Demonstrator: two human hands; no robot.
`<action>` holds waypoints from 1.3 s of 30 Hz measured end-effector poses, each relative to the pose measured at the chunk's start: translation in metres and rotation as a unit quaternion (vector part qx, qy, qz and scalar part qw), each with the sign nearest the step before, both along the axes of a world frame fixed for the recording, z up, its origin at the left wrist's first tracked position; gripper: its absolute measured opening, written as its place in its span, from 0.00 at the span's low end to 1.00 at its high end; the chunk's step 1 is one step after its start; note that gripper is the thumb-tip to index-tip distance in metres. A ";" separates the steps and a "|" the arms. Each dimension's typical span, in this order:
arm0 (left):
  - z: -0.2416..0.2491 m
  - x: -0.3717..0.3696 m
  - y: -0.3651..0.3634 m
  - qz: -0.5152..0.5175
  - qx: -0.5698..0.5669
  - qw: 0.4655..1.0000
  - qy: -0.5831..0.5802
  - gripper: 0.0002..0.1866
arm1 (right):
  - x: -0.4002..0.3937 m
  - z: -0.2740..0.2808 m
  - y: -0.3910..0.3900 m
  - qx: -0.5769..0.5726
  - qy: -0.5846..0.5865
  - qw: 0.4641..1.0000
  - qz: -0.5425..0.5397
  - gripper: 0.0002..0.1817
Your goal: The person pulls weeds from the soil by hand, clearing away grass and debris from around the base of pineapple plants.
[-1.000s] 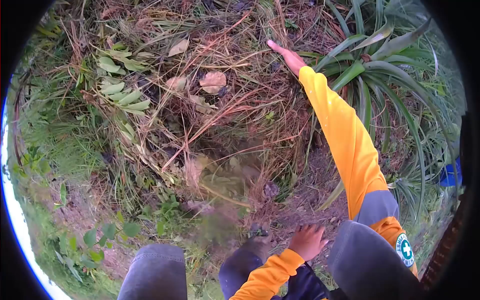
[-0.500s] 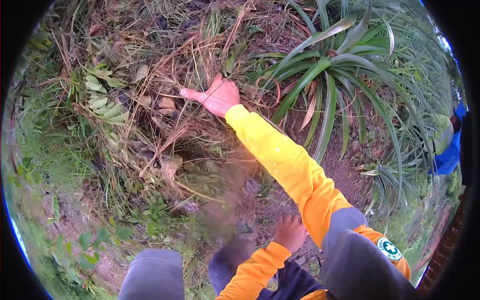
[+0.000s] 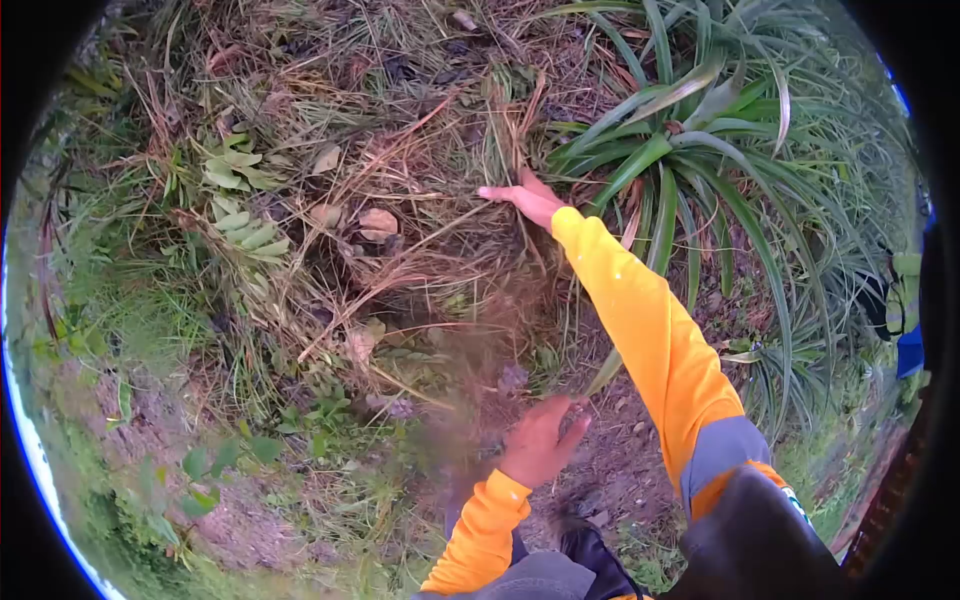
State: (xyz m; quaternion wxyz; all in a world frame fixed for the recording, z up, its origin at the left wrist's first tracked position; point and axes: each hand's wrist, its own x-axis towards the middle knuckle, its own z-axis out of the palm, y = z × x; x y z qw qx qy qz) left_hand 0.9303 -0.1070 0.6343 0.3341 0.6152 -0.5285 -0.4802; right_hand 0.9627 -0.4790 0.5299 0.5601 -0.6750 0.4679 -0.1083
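Right hand (image 3: 525, 198) is stretched out flat, fingers together and open, pressed into the pile of dry grass (image 3: 440, 240) just left of the spiky plant (image 3: 680, 140). It holds nothing that I can see; fingertips point left across the stalks. Left hand (image 3: 540, 440) hangs low over bare soil (image 3: 620, 460), fingers loosely spread, empty, close to a thin green blade (image 3: 605, 372) but contact is unclear.

Risks from here:
- Plant leaves are long, stiff and pointed, and the right sleeve (image 3: 650, 330) runs right beside them. Any sweep to the right likely drags the forearm or wrist across leaf edges: scratches, snagged fabric.
- Dry grass is a loose tangled mat over a dark hollow (image 3: 400, 310). An open-palm push probably just slides over the top or sinks in without gripping anything. What lies underneath is hidden, so thorns or sharp stems are possible.
- Reach is long and the body leans forward over sloping ground; the left hand isn't braced on anything. A slip on loose soil would tip the weight onto the extended arm.
- Grabbing a handful may pull up the green leafy sprigs (image 3: 240, 225) nearby along with it.
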 end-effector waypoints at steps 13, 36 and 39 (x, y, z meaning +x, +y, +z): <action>-0.052 0.140 0.419 0.384 0.397 0.827 -0.103 0.09 | 0.048 0.006 -0.093 0.163 -0.158 0.970 -0.082 0.64; 0.015 0.139 0.610 0.541 0.543 0.616 0.181 0.22 | 0.146 0.088 0.090 -0.199 -0.130 0.953 -0.186 0.33; 0.028 0.219 0.640 0.569 0.385 0.714 0.136 0.24 | 0.219 0.160 0.195 -0.273 0.121 0.927 -0.228 0.49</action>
